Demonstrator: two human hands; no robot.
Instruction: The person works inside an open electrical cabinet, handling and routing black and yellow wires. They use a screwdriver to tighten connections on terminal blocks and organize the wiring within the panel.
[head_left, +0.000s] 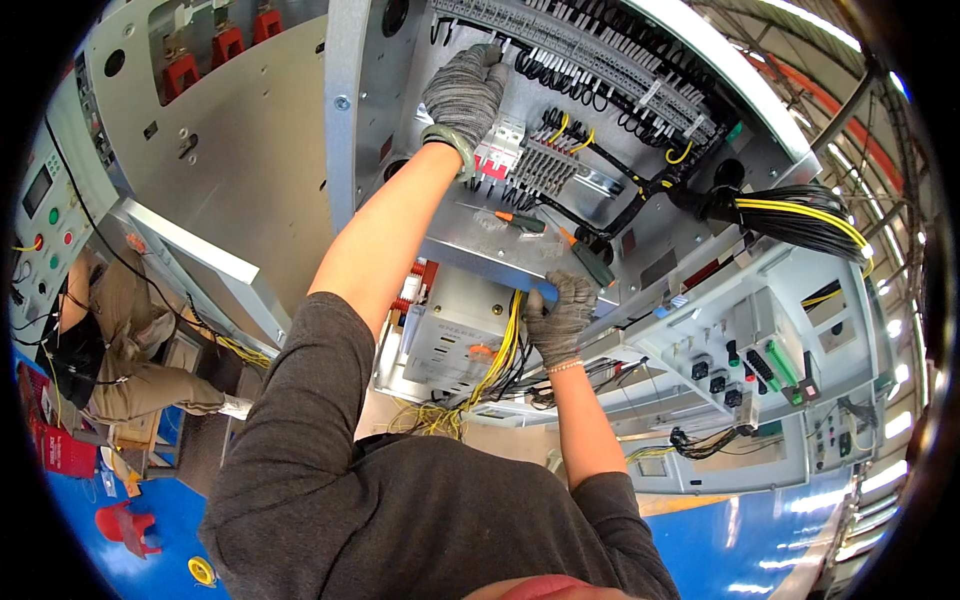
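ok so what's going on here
A person in grey gloves is working at an open metal cabinet. The left hand is up near the black wires; the right hand is by the cabinet's front edge, its grip unclear. Two screwdrivers lie between the hands. Another person in tan trousers is off to the left.

Two screwdrivers (522, 222) (orange-and-green) on metal ledge (455, 229)
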